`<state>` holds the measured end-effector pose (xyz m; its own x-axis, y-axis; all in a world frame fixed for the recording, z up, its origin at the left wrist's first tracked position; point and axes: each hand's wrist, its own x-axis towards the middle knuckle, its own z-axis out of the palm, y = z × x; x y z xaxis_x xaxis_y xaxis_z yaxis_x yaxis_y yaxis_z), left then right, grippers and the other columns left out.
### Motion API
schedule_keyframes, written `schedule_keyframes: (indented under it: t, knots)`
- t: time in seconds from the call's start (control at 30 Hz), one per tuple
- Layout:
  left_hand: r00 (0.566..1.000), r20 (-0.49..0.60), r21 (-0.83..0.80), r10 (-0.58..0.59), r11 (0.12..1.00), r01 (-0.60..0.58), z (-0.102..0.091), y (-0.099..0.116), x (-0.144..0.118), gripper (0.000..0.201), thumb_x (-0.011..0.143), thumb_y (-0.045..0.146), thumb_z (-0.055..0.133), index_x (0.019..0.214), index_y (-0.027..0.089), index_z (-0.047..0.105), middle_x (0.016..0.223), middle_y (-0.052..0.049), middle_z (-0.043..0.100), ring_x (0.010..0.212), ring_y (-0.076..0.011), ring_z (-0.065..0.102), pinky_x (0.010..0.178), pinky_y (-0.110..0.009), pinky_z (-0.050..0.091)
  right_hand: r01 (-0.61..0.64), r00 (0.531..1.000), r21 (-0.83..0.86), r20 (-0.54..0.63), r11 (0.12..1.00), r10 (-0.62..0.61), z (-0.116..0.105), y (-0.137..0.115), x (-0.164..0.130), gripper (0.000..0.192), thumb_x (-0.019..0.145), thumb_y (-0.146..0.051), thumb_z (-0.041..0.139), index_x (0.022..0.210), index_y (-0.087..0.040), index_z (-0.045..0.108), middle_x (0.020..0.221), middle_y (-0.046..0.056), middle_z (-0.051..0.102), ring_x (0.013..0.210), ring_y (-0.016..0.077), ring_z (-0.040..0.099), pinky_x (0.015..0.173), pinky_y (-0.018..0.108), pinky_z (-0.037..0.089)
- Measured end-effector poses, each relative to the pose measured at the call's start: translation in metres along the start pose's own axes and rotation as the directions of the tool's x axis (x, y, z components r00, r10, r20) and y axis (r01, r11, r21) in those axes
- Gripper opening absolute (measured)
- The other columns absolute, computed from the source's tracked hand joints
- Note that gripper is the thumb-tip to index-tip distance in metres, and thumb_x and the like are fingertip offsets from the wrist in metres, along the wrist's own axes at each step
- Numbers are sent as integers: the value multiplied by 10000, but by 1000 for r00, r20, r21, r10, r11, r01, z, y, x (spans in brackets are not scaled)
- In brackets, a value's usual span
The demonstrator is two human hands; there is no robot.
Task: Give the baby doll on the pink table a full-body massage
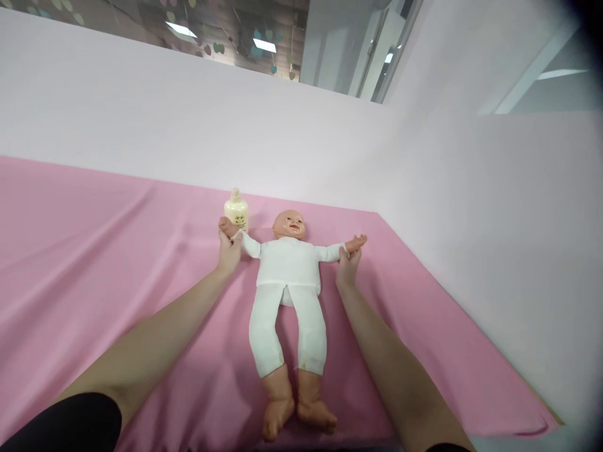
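Baby doll [287, 276] with a bare plastic head, peach plastic hands and feet, and a soft white cloth body lies face up on the pink cloth sheet [94, 251] that covers the surface, head pointing away from the person and feet toward them, legs roughly straight and arms spread out to either side. The person's left hand [229, 250] is closed around the doll's wrist on that side, fingers wrapped over the small plastic hand, pinning it out just beside a small cream-coloured plastic lotion bottle [236, 212] that stands upright on the sheet near the doll's head. The right hand [349, 262] grips the doll's other wrist in the same way, thumb and fingers curled around the white sleeve end, with the doll's plastic fingers sticking out beyond. Both forearms reach forward on either side of the doll's legs. Judging from the pose, the step in hand appears to be an arm-stretch or limb exercise on the doll, with the arms now at full spread. A next move would call for keeping an even hold on both wrists and guiding the arms together symmetrically, taking care that the left-side arm does not knock the bottle over. Pale pink walls [282, 138] enclose the surface behind and at the right.
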<state>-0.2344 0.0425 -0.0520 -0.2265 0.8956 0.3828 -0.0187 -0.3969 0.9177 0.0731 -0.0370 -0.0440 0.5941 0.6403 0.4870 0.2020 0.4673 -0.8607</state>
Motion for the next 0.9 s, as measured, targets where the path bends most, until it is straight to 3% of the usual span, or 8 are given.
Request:
schedule_keyframes:
  t: [0.1, 0.23, 0.3, 0.37, 0.53, 0.63, 0.73, 0.9]
  knots:
    - [969, 205, 184, 137, 967, -175, 7, 12, -12, 600, 864, 295, 508, 1416, 246, 278, 1387, -80, 458, 1271, -211, 453, 1081, -371, 365, 161, 964, -43, 221, 986, -148, 9, -14, -10, 591, 822, -285, 515, 1387, -220, 355, 1453, 74, 389, 1333, 198, 371, 1105, 395, 308]
    - [791, 586, 353, 177, 823, -446, 16, 19, -23, 480, 865, 290, 473, 1336, 199, 455, 1282, -89, 536, 1213, -254, 469, 1080, -425, 332, 345, 810, -189, 555, 919, -190, 16, -14, -19, 404, 817, -204, 494, 1206, -266, 581, 1219, 38, 585, 1175, 203, 496, 1079, 404, 334]
    - [730, 667, 386, 149, 769, -509, 18, 19, -26, 443, 873, 271, 446, 1309, 207, 493, 1254, -88, 547, 1182, -256, 473, 1069, -431, 335, 415, 756, -222, 624, 882, -198, 17, -11, -20, 422, 800, -149, 464, 1170, -288, 613, 1186, 27, 590, 1160, 203, 493, 1076, 408, 335]
    - [727, 674, 412, 131, 750, -517, 19, 20, -27, 449, 884, 265, 423, 1327, 216, 475, 1272, -85, 532, 1180, -253, 464, 1066, -431, 333, 429, 754, -238, 625, 871, -201, 17, -8, -20, 457, 798, -128, 448, 1195, -297, 597, 1195, 27, 577, 1166, 201, 481, 1074, 413, 336]
    - [811, 560, 381, 171, 816, -435, 19, 24, -29, 494, 885, 301, 452, 1360, 177, 398, 1326, -110, 492, 1254, -263, 420, 1091, -440, 305, 313, 824, -194, 543, 930, -164, 17, -11, -22, 442, 817, -195, 509, 1253, -263, 540, 1241, 50, 559, 1184, 200, 483, 1079, 408, 333]
    - [908, 363, 235, 208, 923, -305, 17, 21, -25, 489, 892, 296, 457, 1355, 184, 347, 1361, -118, 459, 1280, -244, 417, 1099, -427, 305, 152, 922, -90, 373, 984, -108, 17, -15, -20, 509, 821, -260, 541, 1320, -216, 451, 1337, 79, 507, 1243, 193, 462, 1090, 392, 326]
    - [990, 109, 75, 91, 992, -99, 12, 13, -15, 456, 878, 282, 491, 1304, 212, 341, 1347, -121, 465, 1256, -229, 455, 1068, -398, 363, 80, 985, 13, 149, 997, -81, 13, -10, -12, 611, 803, -279, 544, 1374, -179, 350, 1466, 100, 362, 1342, 188, 361, 1127, 389, 276]
    - [969, -156, -96, -193, 979, 180, 2, 2, 1, 492, 872, 216, 494, 1312, 159, 281, 1410, -161, 389, 1297, -230, 415, 1089, -378, 349, -177, 971, 11, -160, 984, 176, -1, 12, 3, 704, 776, -288, 491, 1418, -141, 241, 1529, 121, 198, 1399, 208, 266, 1143, 398, 274]
